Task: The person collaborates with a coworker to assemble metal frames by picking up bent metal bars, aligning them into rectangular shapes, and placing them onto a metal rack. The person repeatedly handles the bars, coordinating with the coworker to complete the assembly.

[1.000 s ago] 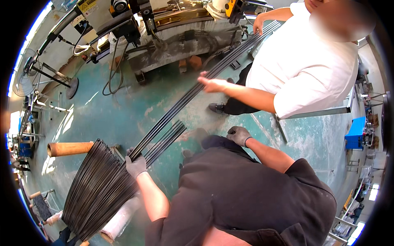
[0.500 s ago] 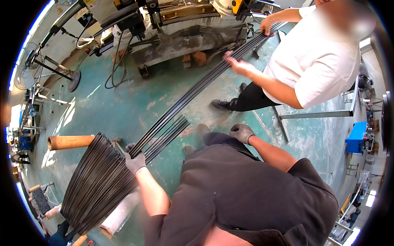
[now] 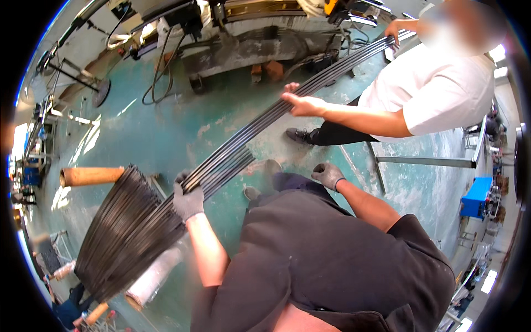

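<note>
My left hand [image 3: 188, 200], in a grey glove, is closed round a few long dark rods [image 3: 249, 130]. They slant up and away to the right, to a person in a white shirt [image 3: 442, 83]. That person's near hand [image 3: 303, 105] supports the rods from below, and the far hand [image 3: 394, 31] grips them near their far end. Under my left hand, shorter-reaching rod ends [image 3: 235, 165] stick out from a fanned pile of thin dark rods [image 3: 119, 229]. My right hand [image 3: 329, 176], also gloved, hangs in front of me with its fingers curled and nothing visible in it.
A cardboard tube [image 3: 91, 176] and a plastic-wrapped roll [image 3: 152, 276] lie by the pile. Machinery with a dark beam [image 3: 265, 50] and hanging cables [image 3: 160, 77] stands at the back. A metal frame bar [image 3: 426, 162] and a blue box [image 3: 477, 197] are on the right.
My left hand has shifted slightly right with the rods. The other person's near hand has slid along them toward me, while the far hand has moved away to the right.
</note>
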The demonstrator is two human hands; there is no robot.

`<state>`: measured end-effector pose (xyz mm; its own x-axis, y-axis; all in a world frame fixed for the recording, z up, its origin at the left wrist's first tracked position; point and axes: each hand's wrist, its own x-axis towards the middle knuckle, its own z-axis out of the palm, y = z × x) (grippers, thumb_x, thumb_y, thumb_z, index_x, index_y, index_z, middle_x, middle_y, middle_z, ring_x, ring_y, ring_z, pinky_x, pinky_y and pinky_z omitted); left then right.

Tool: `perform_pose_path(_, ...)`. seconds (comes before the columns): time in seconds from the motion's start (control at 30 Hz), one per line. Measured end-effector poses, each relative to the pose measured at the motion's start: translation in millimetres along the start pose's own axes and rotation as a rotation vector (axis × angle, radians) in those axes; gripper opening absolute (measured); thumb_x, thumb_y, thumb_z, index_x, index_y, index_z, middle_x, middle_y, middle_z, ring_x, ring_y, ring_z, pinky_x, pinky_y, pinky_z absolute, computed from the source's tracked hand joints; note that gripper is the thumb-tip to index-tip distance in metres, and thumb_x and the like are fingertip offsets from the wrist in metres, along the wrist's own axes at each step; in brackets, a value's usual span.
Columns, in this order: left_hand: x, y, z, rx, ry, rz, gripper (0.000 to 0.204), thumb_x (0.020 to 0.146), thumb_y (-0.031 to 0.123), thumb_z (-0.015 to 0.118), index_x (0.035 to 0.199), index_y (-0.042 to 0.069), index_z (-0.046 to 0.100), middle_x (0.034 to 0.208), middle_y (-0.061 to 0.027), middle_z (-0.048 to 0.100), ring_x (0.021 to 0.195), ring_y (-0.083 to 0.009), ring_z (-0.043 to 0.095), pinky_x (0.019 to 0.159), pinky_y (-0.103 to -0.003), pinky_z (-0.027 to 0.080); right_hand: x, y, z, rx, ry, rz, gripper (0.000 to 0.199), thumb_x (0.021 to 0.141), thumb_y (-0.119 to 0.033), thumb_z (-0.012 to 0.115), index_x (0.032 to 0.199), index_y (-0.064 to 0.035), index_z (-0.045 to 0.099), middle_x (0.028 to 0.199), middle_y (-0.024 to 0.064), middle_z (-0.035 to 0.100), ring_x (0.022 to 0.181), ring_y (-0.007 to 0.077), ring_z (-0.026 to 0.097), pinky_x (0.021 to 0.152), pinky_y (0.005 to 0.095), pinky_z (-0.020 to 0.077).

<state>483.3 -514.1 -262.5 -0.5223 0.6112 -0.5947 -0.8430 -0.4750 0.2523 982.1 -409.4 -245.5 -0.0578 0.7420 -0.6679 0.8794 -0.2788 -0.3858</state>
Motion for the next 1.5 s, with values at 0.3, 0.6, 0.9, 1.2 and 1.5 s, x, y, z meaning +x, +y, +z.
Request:
perform_pose_path(0.3, 1, -63, 29, -0.021, 0.003, -0.095, 0.019, 0.106, 0.015, 0.058, 0.116, 0.0, 0.063, 0.118, -0.0186, 0.073, 0.118, -0.0418, 0.067, 0.111, -0.061, 0.05, 37, -76, 39, -0.032, -0.14, -0.134, 0.046, 0.088, -0.038, 0.077, 0.118, -0.0029, 0.077, 0.115, 0.0202, 0.078, 0.107, 0.0315, 0.075, 0.099, 0.0407, 0.0555)
perform_pose_path(0.6, -26, -7, 72, 0.144, -0.255, 0.04, 0.036, 0.095, 0.031, 0.078, 0.119, 0.005, 0.072, 0.126, -0.0122, 0.073, 0.125, -0.0338, 0.063, 0.118, -0.053, 0.043, 161, -142, 133, 0.07, -0.03, -0.263, 0.076, 0.094, -0.049, 0.07, 0.152, -0.0021, 0.055, 0.149, 0.024, 0.062, 0.131, 0.0392, 0.065, 0.112, 0.0445, 0.0504)
perform_pose_path(0.9, -83, 46, 13, 0.31, -0.161, 0.148, 0.031, 0.102, 0.035, 0.071, 0.121, 0.01, 0.072, 0.126, -0.0077, 0.071, 0.117, -0.029, 0.063, 0.114, -0.049, 0.046, 205, -189, 227, 0.36, -0.019, -0.098, 0.055, 0.102, -0.044, 0.062, 0.133, 0.0001, 0.068, 0.131, 0.0264, 0.071, 0.121, 0.041, 0.069, 0.104, 0.0475, 0.0528)
perform_pose_path(1.2, -125, 37, -65, 0.225, 0.153, 0.085, 0.031, 0.104, 0.029, 0.068, 0.125, 0.007, 0.066, 0.121, -0.0113, 0.07, 0.111, -0.0307, 0.064, 0.108, -0.051, 0.049, 89, -256, 359, 0.493, -0.443, 0.052, 0.041, 0.1, -0.036, 0.064, 0.124, -0.0024, 0.072, 0.112, 0.0231, 0.076, 0.092, 0.0336, 0.079, 0.075, 0.0441, 0.0647)
perform_pose_path(1.5, -124, 71, -54, 0.274, 0.333, 0.248, 0.026, 0.109, 0.027, 0.062, 0.125, 0.007, 0.064, 0.115, -0.0111, 0.071, 0.105, -0.03, 0.065, 0.105, -0.053, 0.051, 83, -256, 413, 0.04, -0.808, -0.277, 0.033, 0.081, -0.023, 0.077, 0.109, -0.0083, 0.072, 0.117, 0.0194, 0.071, 0.115, 0.0406, 0.067, 0.101, 0.0448, 0.0548)
